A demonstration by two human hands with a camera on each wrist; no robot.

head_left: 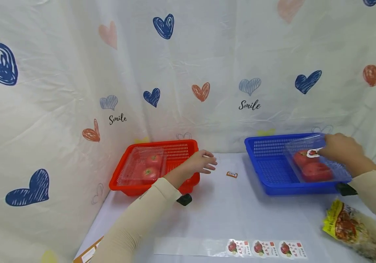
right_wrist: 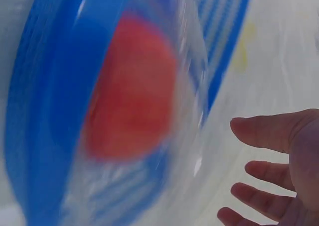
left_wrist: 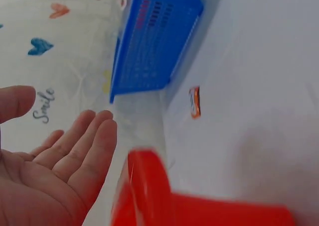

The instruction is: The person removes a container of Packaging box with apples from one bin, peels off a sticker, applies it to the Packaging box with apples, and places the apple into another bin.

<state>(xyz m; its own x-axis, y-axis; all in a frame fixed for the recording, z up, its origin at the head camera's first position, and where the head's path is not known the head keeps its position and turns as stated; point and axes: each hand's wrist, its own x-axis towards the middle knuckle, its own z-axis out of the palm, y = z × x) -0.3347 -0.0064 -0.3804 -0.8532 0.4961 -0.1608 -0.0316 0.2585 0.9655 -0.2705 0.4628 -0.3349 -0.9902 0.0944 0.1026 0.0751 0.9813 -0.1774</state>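
Observation:
My right hand (head_left: pixel 344 149) is over the right side of the blue basket (head_left: pixel 267 155), beside a clear plastic box (head_left: pixel 307 141) holding two tomatoes (head_left: pixel 317 171). A small round-ended label (head_left: pixel 313 152) shows on that box near the fingertips. In the right wrist view the fingers (right_wrist: pixel 264 201) of this hand are extended, apart from the box. My left hand (head_left: pixel 201 162) hovers by the right rim of the red basket (head_left: pixel 117 179), fingers spread and holding nothing. A second clear box (head_left: pixel 135 170) with two tomatoes (head_left: pixel 150 173) lies in the red basket.
A strip of tomato-picture labels (head_left: pixel 237 248) lies along the table's front. Between the baskets is a small orange packet (head_left: pixel 232 174). At the right lies a yellow-ended food bag (head_left: pixel 355 226). A heart-patterned curtain (head_left: pixel 214 54) hangs behind and at the left.

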